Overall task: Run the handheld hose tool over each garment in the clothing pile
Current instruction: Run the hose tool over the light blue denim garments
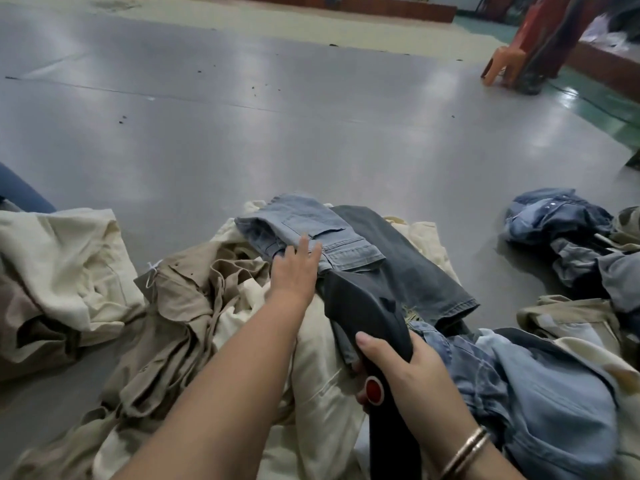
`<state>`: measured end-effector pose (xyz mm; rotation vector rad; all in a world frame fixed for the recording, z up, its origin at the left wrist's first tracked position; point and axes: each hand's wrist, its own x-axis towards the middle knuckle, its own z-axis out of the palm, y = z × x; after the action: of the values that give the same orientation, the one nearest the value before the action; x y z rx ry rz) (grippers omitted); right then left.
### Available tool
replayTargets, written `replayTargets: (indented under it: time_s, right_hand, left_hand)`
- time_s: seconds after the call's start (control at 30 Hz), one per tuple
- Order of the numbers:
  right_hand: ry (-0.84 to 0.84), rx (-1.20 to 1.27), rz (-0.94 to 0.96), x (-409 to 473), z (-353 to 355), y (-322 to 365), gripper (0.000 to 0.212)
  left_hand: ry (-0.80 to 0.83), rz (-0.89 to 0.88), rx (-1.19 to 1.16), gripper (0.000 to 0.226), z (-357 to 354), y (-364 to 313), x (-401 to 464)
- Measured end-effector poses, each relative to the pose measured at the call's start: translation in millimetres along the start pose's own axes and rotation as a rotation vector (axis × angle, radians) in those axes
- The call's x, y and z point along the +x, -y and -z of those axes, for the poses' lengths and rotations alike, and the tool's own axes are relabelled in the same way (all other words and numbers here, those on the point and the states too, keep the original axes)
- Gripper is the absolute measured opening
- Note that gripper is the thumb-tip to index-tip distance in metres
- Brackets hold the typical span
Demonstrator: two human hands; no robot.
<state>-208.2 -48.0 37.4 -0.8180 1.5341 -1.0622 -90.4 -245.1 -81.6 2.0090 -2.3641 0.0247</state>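
Right hand (398, 365) wraps dark hose tool (367, 313) at lower centre of frame, thumb along top, fingers curled round handle above red button (374, 390). I see tool head pressed onto clothing pile (214, 306), just beside light blue jeans (311, 230). Left hand (294, 268) lies flat on those jeans, fingers straight and spread. Dark grey trousers (408, 268) lie right of jeans. Second denim heap (561, 230) sits at right edge; orange stool (502, 64) upper right.
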Motion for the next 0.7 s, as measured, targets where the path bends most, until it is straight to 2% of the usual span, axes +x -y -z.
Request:
replayTargets:
  time_s: [0.1, 0.17, 0.23, 0.47, 0.5, 0.63, 0.7]
  right_hand:
    - [0.007, -0.029, -0.021, 4.5, 9.2, -10.7, 0.014]
    - [-0.014, -0.010, -0.078, 1.1, 13.3, -16.6, 0.014]
    - [-0.048, -0.024, -0.102, -4.5, 18.7, -19.3, 0.014]
    - [-0.106, -0.009, -0.070, -58.1, 38.3, 10.8, 0.011]
    - [-0.096, -0.022, -0.051, -67.7, 38.7, 14.5, 0.012]
    - [-0.054, -0.123, -0.002, -109.2, 28.5, 22.1, 0.013]
    - [-0.039, -0.130, 0.000, -128.6, 18.8, 26.0, 0.015]
  left_hand:
    - [0.118, -0.036, 0.035, 0.043, -13.1, 2.3, 23.8]
    - [0.088, -0.028, -0.008, 0.032, -19.7, 4.1, 18.5]
    - [0.074, -0.073, -0.051, 0.031, -19.8, 5.7, -0.4]
    - [0.166, -0.600, 0.000, 0.027, 42.4, 76.7, -143.1]
    - [0.209, -0.626, 0.031, 0.029, 50.5, 86.6, -168.6]
    - [0.615, -0.520, 0.294, 0.033, 42.4, 99.6, -250.6]
    - [0.689, -0.530, 0.406, 0.031, 43.3, 96.4, -269.4]
